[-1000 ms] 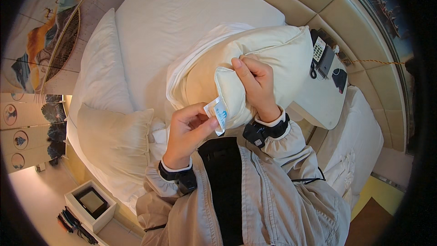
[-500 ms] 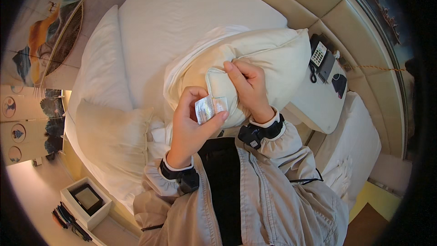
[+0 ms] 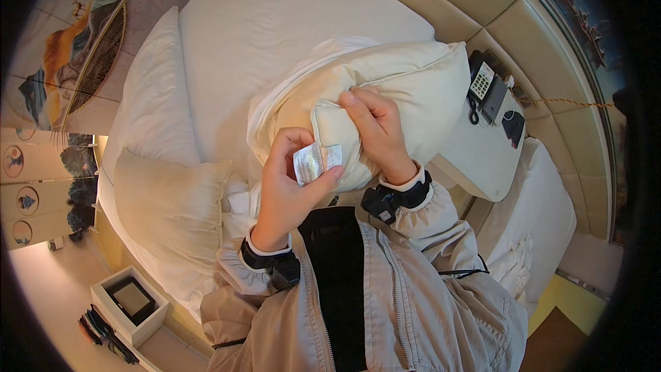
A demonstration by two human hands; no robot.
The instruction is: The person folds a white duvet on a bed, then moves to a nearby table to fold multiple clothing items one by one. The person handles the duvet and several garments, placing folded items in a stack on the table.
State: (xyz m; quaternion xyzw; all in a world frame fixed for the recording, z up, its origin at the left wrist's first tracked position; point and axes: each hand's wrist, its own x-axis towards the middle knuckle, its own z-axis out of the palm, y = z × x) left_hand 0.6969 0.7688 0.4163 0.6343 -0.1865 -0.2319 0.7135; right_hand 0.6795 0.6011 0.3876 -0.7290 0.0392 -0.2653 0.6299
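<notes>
A cream pillow [image 3: 413, 93] with a piped seam lies in front of me, partly over white bedding. My left hand [image 3: 286, 182] pinches a white fabric label [image 3: 318, 162] sewn at the pillow's near corner, its thumb along the lower edge and its other fingers curled behind. Closed on the piped edge just above and right of the label is my right hand [image 3: 379, 127], thumb and forefinger pressing the fabric. The fingers behind the fabric are partly hidden. Black bands sit on both wrists.
A white bed [image 3: 275, 7] stretches beyond the pillow. Another cream pillow [image 3: 165, 207] and a white pillow [image 3: 155, 89] lie at left. On the right, a bedside table [image 3: 485, 158] holds a telephone [image 3: 483, 81]. A padded headboard [image 3: 441, 0] curves behind. A white box [image 3: 134, 303] stands lower left.
Both hands keep their hold. The label and my left hand have shifted very slightly up and left; the rest looks the same.
</notes>
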